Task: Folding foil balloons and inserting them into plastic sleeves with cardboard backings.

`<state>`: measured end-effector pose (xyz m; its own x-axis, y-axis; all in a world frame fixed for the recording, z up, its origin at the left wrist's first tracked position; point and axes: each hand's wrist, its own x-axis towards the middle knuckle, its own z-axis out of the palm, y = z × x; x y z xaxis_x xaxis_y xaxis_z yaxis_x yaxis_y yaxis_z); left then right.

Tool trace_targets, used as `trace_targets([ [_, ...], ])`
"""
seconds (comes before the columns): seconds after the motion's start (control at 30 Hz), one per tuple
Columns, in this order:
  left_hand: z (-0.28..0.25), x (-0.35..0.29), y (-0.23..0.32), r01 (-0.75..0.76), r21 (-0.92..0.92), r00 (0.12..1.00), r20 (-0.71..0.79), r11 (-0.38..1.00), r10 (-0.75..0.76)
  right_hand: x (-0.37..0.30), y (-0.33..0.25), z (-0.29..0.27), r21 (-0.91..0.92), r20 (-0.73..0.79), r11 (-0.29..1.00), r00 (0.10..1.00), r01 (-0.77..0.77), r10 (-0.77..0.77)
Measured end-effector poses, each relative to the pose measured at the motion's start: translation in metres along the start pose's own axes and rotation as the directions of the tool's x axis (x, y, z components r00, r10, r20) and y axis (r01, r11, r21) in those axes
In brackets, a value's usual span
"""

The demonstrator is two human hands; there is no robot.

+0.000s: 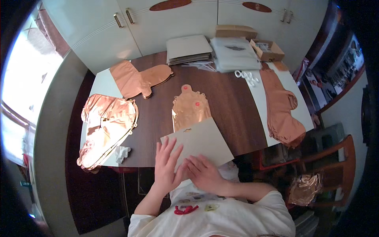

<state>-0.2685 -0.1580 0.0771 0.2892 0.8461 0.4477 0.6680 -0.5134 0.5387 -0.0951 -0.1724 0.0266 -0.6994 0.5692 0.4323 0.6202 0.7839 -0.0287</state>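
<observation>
An off-white card (pixel 205 136) with a small hanging slot lies at the table's near edge. Its far edge covers the lower part of a flat copper foil balloon (pixel 191 108), which has two red marks and small tabs along its outline. My left hand (pixel 167 162) is over the card's left side, fingers stretched and spread, holding nothing. Beside it, my right hand (pixel 203 172) lies fairly flat over the card's near part, fingertips close to the left thumb. Whether either palm presses on the card cannot be made out.
Foil balloon piles (pixel 106 122) lie at left, another (pixel 144 79) behind them, more (pixel 280 110) at right. A crumpled white scrap (pixel 122 154) sits near left. At the back are stacked cards (pixel 188 47), clear bags (pixel 235 53), white rings (pixel 246 77) and a small box (pixel 268 50).
</observation>
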Motion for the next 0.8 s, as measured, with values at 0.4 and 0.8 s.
trace_targets([
  [0.4, 0.046, 0.001, -0.027, 0.04, 0.26, 0.974, 0.205, 0.965, -0.096, 0.042, 0.126, -0.009, 0.341, 0.062, 0.909, 0.97, -0.24, 0.233],
  [0.8, 0.065, 0.01, -0.012, -0.112, 0.385, 0.934, 0.356, 0.916, -0.035, 0.072, 0.213, 0.042, 0.364, 0.199, 0.897, 0.962, -0.251, 0.189],
])
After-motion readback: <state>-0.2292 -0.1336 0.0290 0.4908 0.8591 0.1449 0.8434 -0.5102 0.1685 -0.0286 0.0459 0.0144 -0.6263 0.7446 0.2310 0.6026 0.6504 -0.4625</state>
